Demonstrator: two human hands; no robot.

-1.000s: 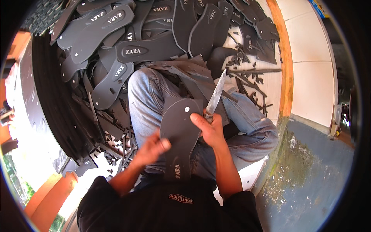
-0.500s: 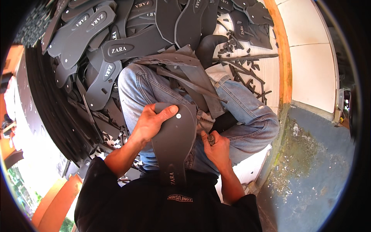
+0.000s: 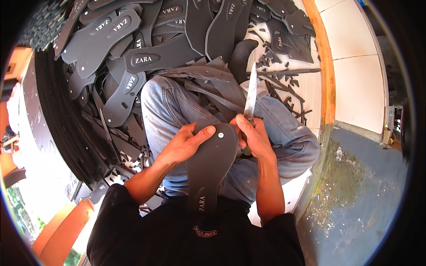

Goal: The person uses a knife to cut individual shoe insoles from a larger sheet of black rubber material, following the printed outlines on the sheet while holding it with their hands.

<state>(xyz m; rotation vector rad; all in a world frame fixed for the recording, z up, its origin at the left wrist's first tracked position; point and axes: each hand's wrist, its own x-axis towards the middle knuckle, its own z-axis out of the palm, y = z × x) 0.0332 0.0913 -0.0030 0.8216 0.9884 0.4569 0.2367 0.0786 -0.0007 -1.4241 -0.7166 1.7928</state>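
Observation:
A dark grey foam sandal sole (image 3: 211,164) lies over my lap, its wide end away from me and its narrow end against my black shirt. My left hand (image 3: 183,145) is closed on its far left side, thumb on top beside a small white dot. Just right of the sole's wide end, my right hand (image 3: 258,138) grips a knife (image 3: 251,91). The pale, pointed blade stands out away from me, apart from the sole. The right fingertips are close to the sole's edge; whether they touch it I cannot tell.
Many loose soles (image 3: 162,51) are heaped beyond my crossed legs in jeans (image 3: 159,104). Offcut strips (image 3: 208,73) lie across my shins, with small scraps (image 3: 284,84) on the white floor to the right. Stacked dark sheets (image 3: 57,119) curve along the left. A wooden edge (image 3: 327,80) borders the right.
My right hand has risen and turned, so the knife blade now points away from me instead of lying by the sole's edge. The sole and left hand appear slightly further right.

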